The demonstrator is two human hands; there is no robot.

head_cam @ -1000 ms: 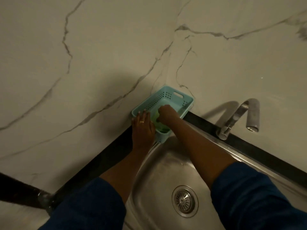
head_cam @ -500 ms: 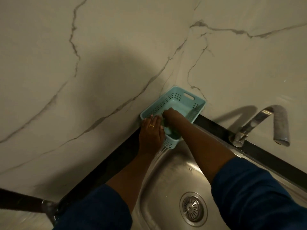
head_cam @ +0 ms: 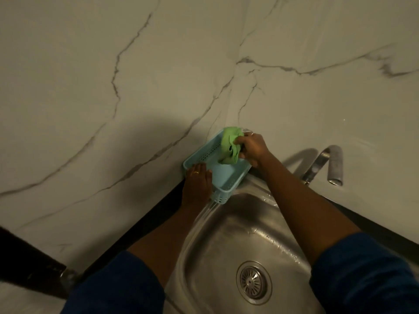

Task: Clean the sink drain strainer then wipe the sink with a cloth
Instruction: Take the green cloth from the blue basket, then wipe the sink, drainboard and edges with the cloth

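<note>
A light blue plastic basket [head_cam: 223, 175] stands in the corner where the steel sink [head_cam: 222, 232] meets the marble wall. My right hand [head_cam: 252, 148] is shut on a crumpled green cloth [head_cam: 229, 145], held up over the basket's far end. My left hand [head_cam: 197, 180], with a ring on one finger, lies flat against the basket's near left rim. The round metal drain strainer [head_cam: 253, 282] sits in the sink bottom, between my two forearms.
A steel tap [head_cam: 326, 163] juts out over the sink at the right. A black counter edge [head_cam: 145, 225] runs along the sink's left and back sides. Marble wall [head_cam: 136, 87] fills the upper view. Both forearms in blue sleeves cross above the basin.
My right hand has risen out of the basket with the green cloth and moved toward the far end. My left hand has stayed on the basket's rim.
</note>
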